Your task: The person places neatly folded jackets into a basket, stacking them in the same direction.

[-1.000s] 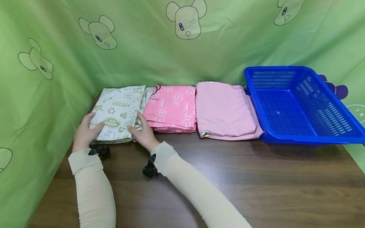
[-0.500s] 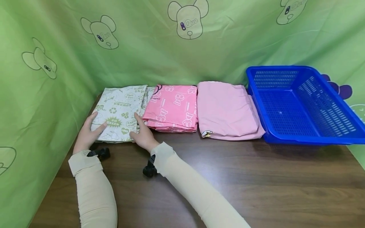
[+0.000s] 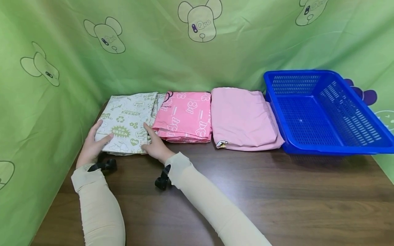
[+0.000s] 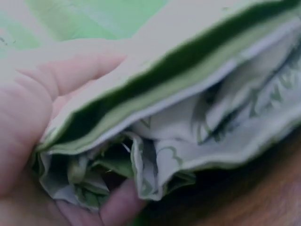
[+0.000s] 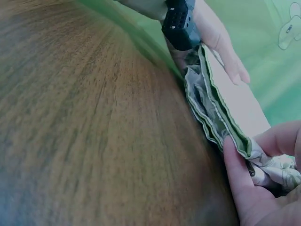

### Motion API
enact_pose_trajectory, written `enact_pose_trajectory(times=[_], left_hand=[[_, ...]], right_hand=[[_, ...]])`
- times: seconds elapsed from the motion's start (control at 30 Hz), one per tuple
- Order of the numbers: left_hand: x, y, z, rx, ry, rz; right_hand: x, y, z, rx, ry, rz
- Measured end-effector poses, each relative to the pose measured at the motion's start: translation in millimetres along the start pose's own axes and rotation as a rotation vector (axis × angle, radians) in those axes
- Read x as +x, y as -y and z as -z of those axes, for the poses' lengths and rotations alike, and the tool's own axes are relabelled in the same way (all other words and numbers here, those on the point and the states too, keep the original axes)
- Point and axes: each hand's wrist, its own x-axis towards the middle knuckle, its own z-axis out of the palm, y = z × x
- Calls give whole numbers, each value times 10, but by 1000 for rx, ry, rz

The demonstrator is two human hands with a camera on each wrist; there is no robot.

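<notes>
A folded white cloth with green print lies at the left end of the row, lettered "GO GREEN" and "CONSERVE ENERGY". My left hand grips its near left corner. In the left wrist view the thumb lies on top and fingers curl beneath the layered edge. My right hand pinches the near right corner, with thumb and fingers on either side of the fold in the right wrist view. Several layers with green edging show at the near edge.
Right of the white cloth lie a folded bright pink printed cloth and a folded pale pink cloth. A blue plastic basket stands at the far right. Green curtain hangs behind and left of the wooden table.
The right hand's fingers have shifted slightly left on the white cloth. Its top layer has spread a little to the right at the near edge. The other cloths and basket stay put.
</notes>
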Motion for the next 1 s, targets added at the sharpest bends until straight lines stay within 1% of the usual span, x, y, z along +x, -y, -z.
enact_pose_trajectory(times=[0.07, 0.13, 0.2, 0.27, 0.33, 0.47, 0.67, 0.77, 0.87, 0.93, 1.0], left_hand=[[-2, -1, -1, -59, 11, 25], [-13, -17, -5, -166, 9, 43], [-29, -46, -9, -293, -2, 49], [-52, -85, -17, -413, -17, 47], [-66, -123, -21, -483, -32, 35], [-93, -223, -20, -563, -70, 22], [-145, -386, 9, -636, -158, -7], [-164, -436, 18, -661, -188, -24], [-172, -460, 25, -674, -200, -24], [-175, -466, 35, -674, -203, -17], [-179, -468, 49, -674, -202, -5]], right_hand=[[-3, -7, 2, 4, 7, 1], [-10, -7, 4, 11, 18, 2], [-22, -4, 1, 29, 34, 4], [-38, 5, -9, 71, 52, 3], [-55, 11, -30, 144, 70, 1], [-84, 25, -82, 297, 95, -7], [-117, 114, -157, 358, 83, 8], [-127, 138, -177, 373, 45, 19], [-138, 138, -184, 387, -13, 17], [-147, 134, -188, 425, -44, 2], [-150, 132, -194, 495, -69, -18]])
